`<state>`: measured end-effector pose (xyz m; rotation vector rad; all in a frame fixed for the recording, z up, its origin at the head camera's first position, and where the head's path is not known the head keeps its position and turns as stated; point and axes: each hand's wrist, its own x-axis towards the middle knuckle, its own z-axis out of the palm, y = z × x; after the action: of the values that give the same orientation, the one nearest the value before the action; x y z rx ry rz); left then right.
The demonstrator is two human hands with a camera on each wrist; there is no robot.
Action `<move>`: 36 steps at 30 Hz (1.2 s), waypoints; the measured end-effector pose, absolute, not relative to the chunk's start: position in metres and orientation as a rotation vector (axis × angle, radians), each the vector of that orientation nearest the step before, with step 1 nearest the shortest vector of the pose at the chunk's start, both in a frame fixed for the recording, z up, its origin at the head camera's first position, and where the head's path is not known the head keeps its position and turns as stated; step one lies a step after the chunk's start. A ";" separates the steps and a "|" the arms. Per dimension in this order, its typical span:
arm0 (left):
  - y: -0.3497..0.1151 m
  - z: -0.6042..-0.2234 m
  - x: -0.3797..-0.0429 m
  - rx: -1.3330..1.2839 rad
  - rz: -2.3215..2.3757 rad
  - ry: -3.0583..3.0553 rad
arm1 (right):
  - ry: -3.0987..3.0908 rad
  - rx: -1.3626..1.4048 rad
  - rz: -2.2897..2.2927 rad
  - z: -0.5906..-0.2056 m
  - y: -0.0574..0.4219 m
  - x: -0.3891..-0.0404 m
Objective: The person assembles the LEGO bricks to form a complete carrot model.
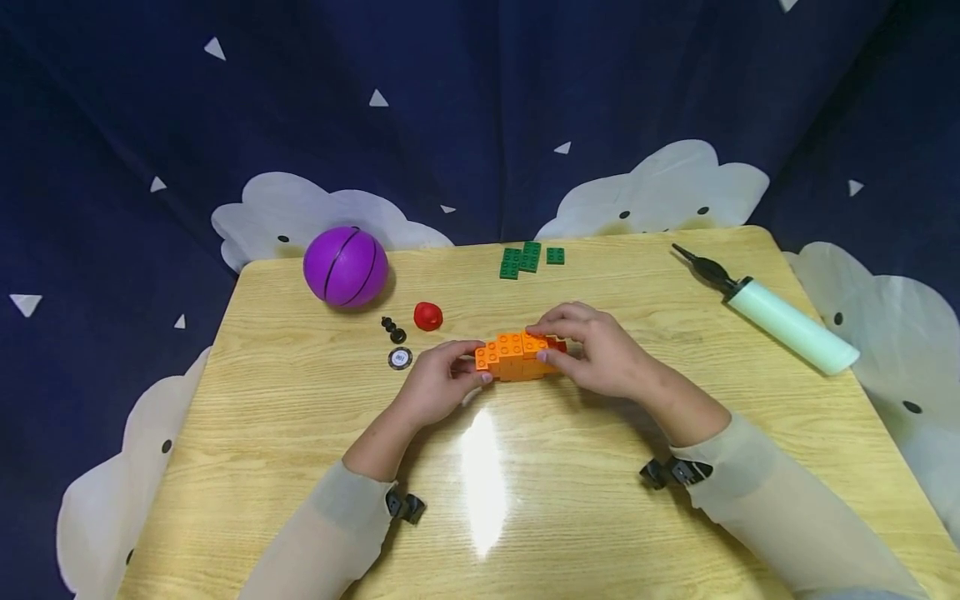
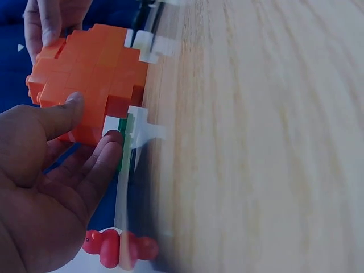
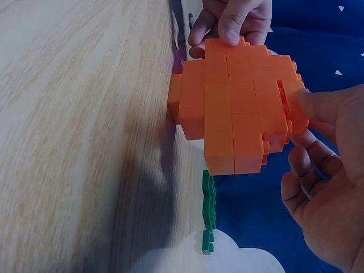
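A stepped build of orange toy bricks (image 1: 512,358) stands over the middle of the table, its broad side showing in both wrist views. My left hand (image 1: 441,380) grips its left end, the thumb (image 2: 71,111) on the near face and the fingers partly hidden behind. At the upper right, my right hand (image 1: 596,348) pinches an end brick (image 3: 294,105) between thumb and fingers. A narrow gap shows between that brick and its neighbours in the right wrist view. Several green bricks (image 1: 530,257) lie farther back.
A purple ball (image 1: 346,267) sits at the back left. Closer in are a red rounded object (image 1: 428,317), a small black knobbed piece (image 1: 393,330) and a poker chip (image 1: 400,358). On the right lies a pale green hand pump (image 1: 793,327). A dark curtain (image 1: 480,125) hangs behind the table.
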<state>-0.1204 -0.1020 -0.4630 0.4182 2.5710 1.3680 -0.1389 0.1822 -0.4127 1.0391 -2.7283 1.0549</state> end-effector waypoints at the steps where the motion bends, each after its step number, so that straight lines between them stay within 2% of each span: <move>1: -0.102 -0.463 -0.120 0.417 1.369 2.572 | -2.730 1.040 1.055 -0.413 0.182 -0.139; 25: -0.101 -0.463 -0.121 0.399 1.321 2.629 | -2.782 1.031 1.076 -0.411 0.180 -0.138; 36: -0.102 -0.461 -0.121 0.391 1.334 2.587 | -2.765 0.991 1.317 -0.418 0.186 -0.146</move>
<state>-0.1206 -0.1015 -0.4615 0.3906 2.5873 1.3336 -0.1463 0.1857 -0.4177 0.9909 -2.7655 1.3170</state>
